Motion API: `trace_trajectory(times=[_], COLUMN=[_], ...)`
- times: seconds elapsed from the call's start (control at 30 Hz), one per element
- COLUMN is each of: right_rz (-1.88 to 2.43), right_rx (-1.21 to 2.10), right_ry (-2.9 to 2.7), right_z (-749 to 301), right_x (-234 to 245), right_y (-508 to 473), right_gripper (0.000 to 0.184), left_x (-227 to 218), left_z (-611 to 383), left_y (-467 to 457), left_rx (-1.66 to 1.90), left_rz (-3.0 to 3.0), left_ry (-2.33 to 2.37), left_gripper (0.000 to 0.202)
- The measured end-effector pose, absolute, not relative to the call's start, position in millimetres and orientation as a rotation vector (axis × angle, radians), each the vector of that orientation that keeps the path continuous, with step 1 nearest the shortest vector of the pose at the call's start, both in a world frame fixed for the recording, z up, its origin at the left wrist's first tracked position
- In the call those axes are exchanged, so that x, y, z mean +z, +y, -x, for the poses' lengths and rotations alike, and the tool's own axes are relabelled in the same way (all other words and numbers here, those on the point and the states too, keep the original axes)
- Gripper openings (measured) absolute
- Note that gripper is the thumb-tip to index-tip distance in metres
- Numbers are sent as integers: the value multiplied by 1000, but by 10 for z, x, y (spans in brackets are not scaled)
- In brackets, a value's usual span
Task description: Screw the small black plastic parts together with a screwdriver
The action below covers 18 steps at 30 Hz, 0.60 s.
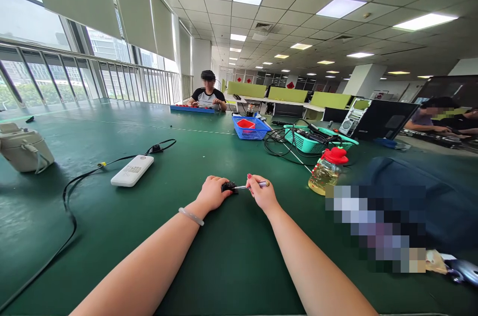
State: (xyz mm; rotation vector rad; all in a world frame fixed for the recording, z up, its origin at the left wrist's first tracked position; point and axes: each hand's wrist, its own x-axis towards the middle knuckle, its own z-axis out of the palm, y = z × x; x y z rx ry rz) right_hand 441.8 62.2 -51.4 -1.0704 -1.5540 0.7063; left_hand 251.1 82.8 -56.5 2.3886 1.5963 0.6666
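On the green table [231, 246] in front of me, my left hand [213, 192] is closed around a small black part [228, 186] whose kind I cannot make out. My right hand [264, 193] grips a screwdriver [263, 184] by its pale handle. The thin metal shaft points left and its tip reaches the black part. My left fingers cover some of that part, so its full shape is hidden. Both hands rest low, close to the tabletop.
Left are a white power bank [133, 170], a black cable [69, 196] and a beige bag [25, 149]. Right stand a red-lidded bottle [324, 174], a green basket [306, 144] with cables and a dark cloth bag [418, 201]. Farther back are a blue basket [251, 133] and a seated person [208, 94].
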Motion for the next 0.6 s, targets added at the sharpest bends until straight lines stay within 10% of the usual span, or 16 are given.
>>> trace_trajectory(times=[0.6], right_rz=[1105], right_rx=[488], right_ry=[-1678], right_z=[-4372], right_x=[-351], right_y=[489], right_gripper=[27], left_x=[-544], left_z=[-2530], left_y=[803], left_rx=[645], left_rz=[-2409], left_ry=[1614], left_gripper=[30])
